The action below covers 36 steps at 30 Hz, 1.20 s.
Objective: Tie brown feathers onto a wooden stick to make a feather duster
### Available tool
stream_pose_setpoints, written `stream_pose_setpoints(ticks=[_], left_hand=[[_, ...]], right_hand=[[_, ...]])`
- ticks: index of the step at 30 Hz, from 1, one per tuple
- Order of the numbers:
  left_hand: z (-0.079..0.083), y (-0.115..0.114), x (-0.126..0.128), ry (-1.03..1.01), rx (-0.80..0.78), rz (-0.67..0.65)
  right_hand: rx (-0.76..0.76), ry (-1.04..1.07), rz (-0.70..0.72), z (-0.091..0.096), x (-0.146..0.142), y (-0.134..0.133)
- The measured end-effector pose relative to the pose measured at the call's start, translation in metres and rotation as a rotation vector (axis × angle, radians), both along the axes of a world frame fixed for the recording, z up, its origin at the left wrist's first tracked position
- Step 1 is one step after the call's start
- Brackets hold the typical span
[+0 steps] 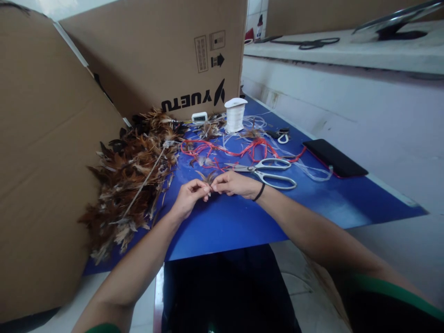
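My left hand (191, 196) and my right hand (237, 184) meet over the blue table, fingertips pinched close together. Between them, brown feathers (206, 177) stick up, gripped at the base by both hands. A black band circles my right wrist. Just beyond my right hand lie silver scissors (274, 173), blades partly apart and pointing left. Red ribbon (239, 151) trails across the table behind them. To the left of my left hand spreads a big heap of brown feathers (138, 162), with a thin pale stick or cord (144, 182) lying across it.
A white spool (235, 115) stands at the back, near a small white digital device (199, 117). A black phone (335, 157) lies by the right edge, close to clear strands (314, 172). Cardboard panels (138, 51) wall off the left and back. A ledge (333, 51) runs along the right.
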State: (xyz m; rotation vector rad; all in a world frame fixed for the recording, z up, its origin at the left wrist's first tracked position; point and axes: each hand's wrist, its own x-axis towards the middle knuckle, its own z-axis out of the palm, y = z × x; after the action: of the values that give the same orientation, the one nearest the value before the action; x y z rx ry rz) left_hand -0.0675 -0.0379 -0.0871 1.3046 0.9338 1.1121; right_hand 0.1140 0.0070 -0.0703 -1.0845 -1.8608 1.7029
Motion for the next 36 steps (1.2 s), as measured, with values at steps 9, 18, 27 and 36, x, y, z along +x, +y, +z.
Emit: stream_pose_setpoints(ticks=[9,18,27,36], left_hand=[[-0.006,0.003,0.001,0.023,-0.073,-0.022],[-0.004,0.002,0.002,0.091,-0.122,-0.021],[-0.003,-0.001,0.003,0.144,-0.162,-0.053],[-0.003,-0.005,0.005,0.248,-0.124,-0.035]], right_hand=[[0.210,-0.079,0.110,0.008,0.009,0.001],[0.367,-0.104,0.197,0.010,0.019,0.005],[0.401,-0.105,0.240,0.015,0.020,0.001],[0.570,-0.123,0.279,0.016,0.014,-0.005]])
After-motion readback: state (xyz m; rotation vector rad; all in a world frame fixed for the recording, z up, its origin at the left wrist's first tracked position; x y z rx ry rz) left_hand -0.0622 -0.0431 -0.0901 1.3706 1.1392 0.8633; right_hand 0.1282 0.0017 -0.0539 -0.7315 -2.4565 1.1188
